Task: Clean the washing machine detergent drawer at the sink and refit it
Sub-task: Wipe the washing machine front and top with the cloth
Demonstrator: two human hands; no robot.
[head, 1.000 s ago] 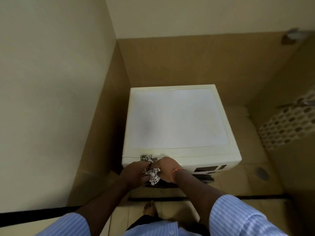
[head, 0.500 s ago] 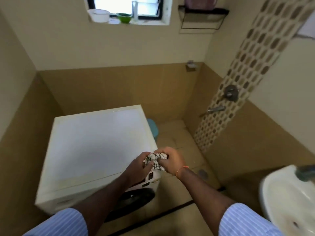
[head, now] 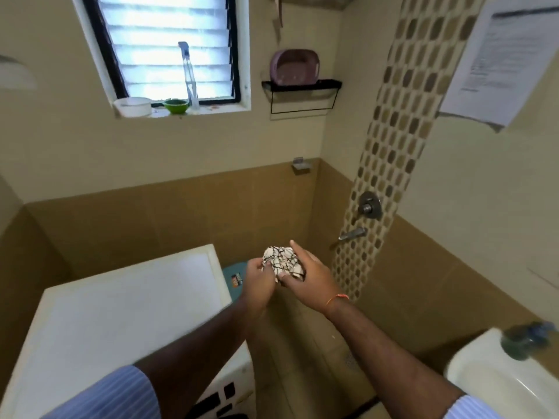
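Observation:
A crumpled white cloth (head: pixel 281 261) with a black pattern is bunched between both my hands, in the air above the floor to the right of the white washing machine (head: pixel 115 322). My left hand (head: pixel 260 282) grips its left side from below. My right hand (head: pixel 311 276) holds its right side, forefinger raised along the top. The white sink (head: pixel 490 376) shows at the lower right corner. The detergent drawer is not visible in this view.
A teal bin lid (head: pixel 237 278) lies behind the machine's right side. A shower valve (head: pixel 369 205) and spout (head: pixel 351 234) sit on the mosaic strip. A window sill holds a white bowl (head: pixel 133 106) and a green cup (head: pixel 175 105). A dark bottle (head: pixel 526 340) stands by the sink.
My view has swung up and right from the machine's front toward the wall and sink. Both hands lifted away from the machine, still bunching the cloth between them.

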